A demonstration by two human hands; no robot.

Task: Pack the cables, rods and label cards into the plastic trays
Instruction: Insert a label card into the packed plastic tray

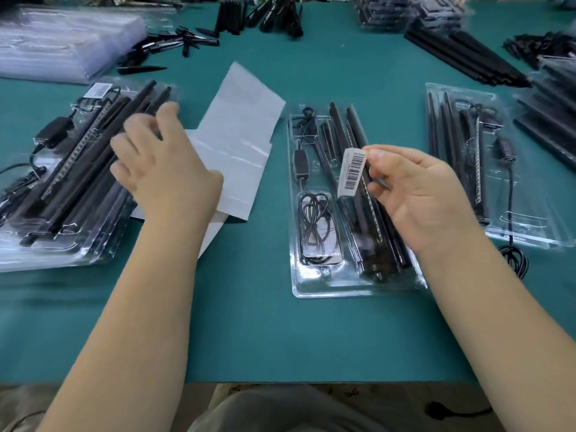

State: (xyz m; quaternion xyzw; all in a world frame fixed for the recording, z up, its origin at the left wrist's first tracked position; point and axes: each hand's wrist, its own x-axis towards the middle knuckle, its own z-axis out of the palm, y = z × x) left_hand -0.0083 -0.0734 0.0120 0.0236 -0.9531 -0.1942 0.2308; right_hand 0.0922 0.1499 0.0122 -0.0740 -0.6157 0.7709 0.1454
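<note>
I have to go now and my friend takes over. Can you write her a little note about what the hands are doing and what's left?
Right hand: pinches a barcode label above the middle tray.
Left hand: open, blurred, over the white backing sheets beside the left tray stack.
Done: middle tray holds cable and rods.
Left: place the label; right tray's cable hangs out.

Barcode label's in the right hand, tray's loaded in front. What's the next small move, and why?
Probably lower the barcode label, pinched in the right hand, onto the middle tray. Its cables and rods look seated, and the left stack's top tray already carries one.
</note>
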